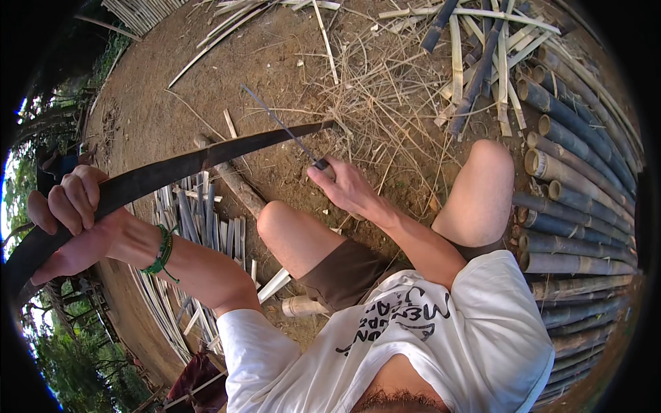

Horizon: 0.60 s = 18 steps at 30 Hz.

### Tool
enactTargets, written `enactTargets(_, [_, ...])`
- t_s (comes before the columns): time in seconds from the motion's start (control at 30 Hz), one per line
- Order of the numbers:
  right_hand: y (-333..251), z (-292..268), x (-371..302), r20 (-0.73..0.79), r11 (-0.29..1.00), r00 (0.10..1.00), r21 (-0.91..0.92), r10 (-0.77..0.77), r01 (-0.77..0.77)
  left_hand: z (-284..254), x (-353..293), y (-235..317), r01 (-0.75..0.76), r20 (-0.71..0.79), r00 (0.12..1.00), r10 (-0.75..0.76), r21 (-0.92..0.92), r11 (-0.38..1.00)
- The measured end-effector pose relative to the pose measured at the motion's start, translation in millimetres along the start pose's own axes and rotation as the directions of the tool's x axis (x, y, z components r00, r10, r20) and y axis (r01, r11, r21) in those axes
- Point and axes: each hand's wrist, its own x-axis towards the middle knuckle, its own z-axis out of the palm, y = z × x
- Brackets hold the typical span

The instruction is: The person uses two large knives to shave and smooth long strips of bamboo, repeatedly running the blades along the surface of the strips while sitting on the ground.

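Observation:
A long, dark split bamboo strip (162, 168) slants from the left edge toward the middle of the head view. My left hand (77, 217) is closed around it near its left end, with the fingers curled over the upper edge. In my right hand (348, 187), above my lap, is a knife (268, 112) gripped by its dark handle. The knife's thin blade points up and left and crosses the strip near its far end. Whether blade and strip touch, I cannot tell. A green cord bracelet (162, 253) circles my left wrist.
Cut bamboo poles (582, 168) are stacked along the right. Pale shavings (385, 103) litter the dirt ground ahead, beside split bamboo pieces (506, 76). A thin log (237, 182) and a pile of strips (227, 234) lie left of my bare knees.

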Motion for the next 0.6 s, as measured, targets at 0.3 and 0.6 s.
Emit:
enactTargets(0.3, [88,-16,16,-0.005,0.947,0.948,0.047,0.319,-0.318,17,3,-6,0.013,-0.006,1.0,-0.013,-0.017,1.0])
enactTargets(0.6, [19,-11,7,0.038,1.0,0.999,-0.024,-0.013,0.014,27,8,-12,0.025,0.056,0.998,-0.026,0.015,1.0])
